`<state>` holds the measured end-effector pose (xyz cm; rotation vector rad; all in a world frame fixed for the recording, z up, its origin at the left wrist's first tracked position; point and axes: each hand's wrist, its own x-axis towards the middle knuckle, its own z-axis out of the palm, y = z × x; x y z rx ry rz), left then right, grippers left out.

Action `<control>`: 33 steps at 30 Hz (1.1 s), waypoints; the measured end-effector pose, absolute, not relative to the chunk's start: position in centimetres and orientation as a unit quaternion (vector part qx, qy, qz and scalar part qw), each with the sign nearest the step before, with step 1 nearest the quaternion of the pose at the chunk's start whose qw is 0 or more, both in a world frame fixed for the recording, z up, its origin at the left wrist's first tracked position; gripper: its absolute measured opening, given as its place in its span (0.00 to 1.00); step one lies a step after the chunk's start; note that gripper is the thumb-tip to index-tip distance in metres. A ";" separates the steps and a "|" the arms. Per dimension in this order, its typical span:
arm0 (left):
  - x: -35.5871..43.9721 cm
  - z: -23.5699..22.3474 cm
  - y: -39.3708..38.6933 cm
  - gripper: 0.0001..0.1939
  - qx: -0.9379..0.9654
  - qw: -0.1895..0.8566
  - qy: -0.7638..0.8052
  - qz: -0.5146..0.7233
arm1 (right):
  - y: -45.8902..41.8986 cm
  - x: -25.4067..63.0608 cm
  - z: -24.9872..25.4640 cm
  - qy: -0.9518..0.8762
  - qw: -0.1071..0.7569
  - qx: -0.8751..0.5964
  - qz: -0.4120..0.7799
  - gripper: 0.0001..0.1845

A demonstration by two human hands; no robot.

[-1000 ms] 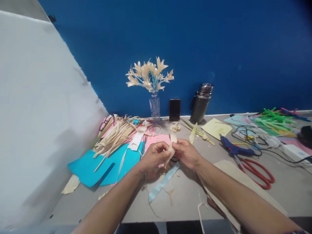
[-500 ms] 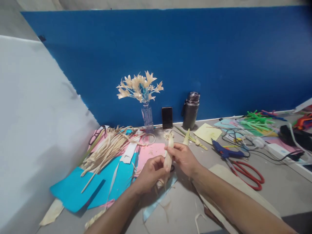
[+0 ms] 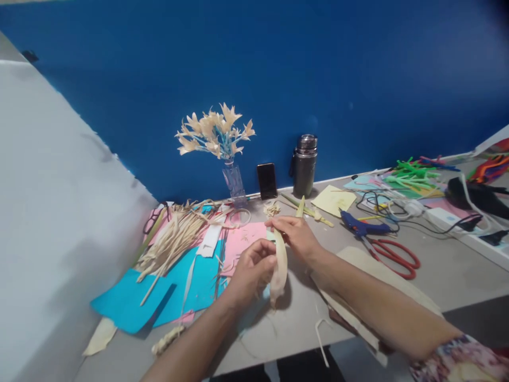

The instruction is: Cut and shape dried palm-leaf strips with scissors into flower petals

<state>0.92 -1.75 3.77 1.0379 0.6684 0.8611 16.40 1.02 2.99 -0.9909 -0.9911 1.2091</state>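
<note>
A pale dried corn husk strip hangs lengthwise between my hands above the table, its lower end tapering and loose. My right hand pinches its upper end between thumb and fingers. Lower down, my left hand is curled, with thumb and fingertips closed at the husk's left edge; their exact hold is partly hidden. Just beyond the hands lies a small heap of husk scraps. A pointed husk piece shows behind my right hand.
Left are a husk-strip bundle, blue sheets and a tape roll. Behind stand husk flowers in a clear bottle, a phone and a flask. Right: glue gun, red-handled scissors, power strip.
The husk strip has turned and hangs lower, its broad side now in view. My right hand has moved up to its top end. The camera view has tilted and shifted.
</note>
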 end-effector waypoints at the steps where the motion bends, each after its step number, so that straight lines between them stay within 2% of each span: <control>1: 1.0 3.8 -1.9 0.22 0.478 0.720 0.308 0.398 | 1.0 16.1 2.8 -0.438 0.596 -0.440 0.510 0.17; 7: -0.4 4.5 -1.2 0.16 0.492 0.708 0.344 0.372 | 1.7 16.9 3.1 -0.438 0.599 -0.465 0.483 0.23; 9: -1.5 5.3 -0.4 0.13 0.485 0.717 0.325 0.381 | 2.2 18.0 3.2 -0.482 0.575 -0.482 0.453 0.21; 10: -2.2 5.7 0.1 0.12 0.483 0.716 0.314 0.396 | 2.4 18.5 3.1 -0.538 0.531 -0.498 0.426 0.18; 13: -4.1 6.4 1.1 0.08 0.489 0.701 0.293 0.429 | 2.5 19.1 2.3 -0.723 0.300 -0.521 0.340 0.08; 15: -5.0 6.6 1.4 0.07 0.510 0.678 0.292 0.442 | 2.4 18.8 1.5 -0.789 0.182 -0.528 0.259 0.01; 17: -5.7 6.9 1.4 0.08 0.549 0.637 0.301 0.450 | 2.1 18.2 0.7 -0.822 0.136 -0.521 0.184 0.06; 20: -6.7 7.7 1.1 0.08 0.623 0.575 0.307 0.432 | 1.9 17.5 0.2 -0.832 0.134 -0.518 0.143 0.10; 23: -8.0 8.7 0.7 0.09 0.678 0.561 0.298 0.371 | 2.1 17.5 0.1 -0.824 0.131 -0.534 0.134 0.11; 28: -9.9 10.0 0.3 0.10 0.748 0.484 0.310 0.332 | 2.3 17.7 0.1 -0.827 0.098 -0.535 0.143 0.03; 33: -11.5 10.2 0.1 0.08 0.761 0.424 0.338 0.357 | 2.2 18.0 0.6 -0.822 0.095 -0.540 0.153 0.03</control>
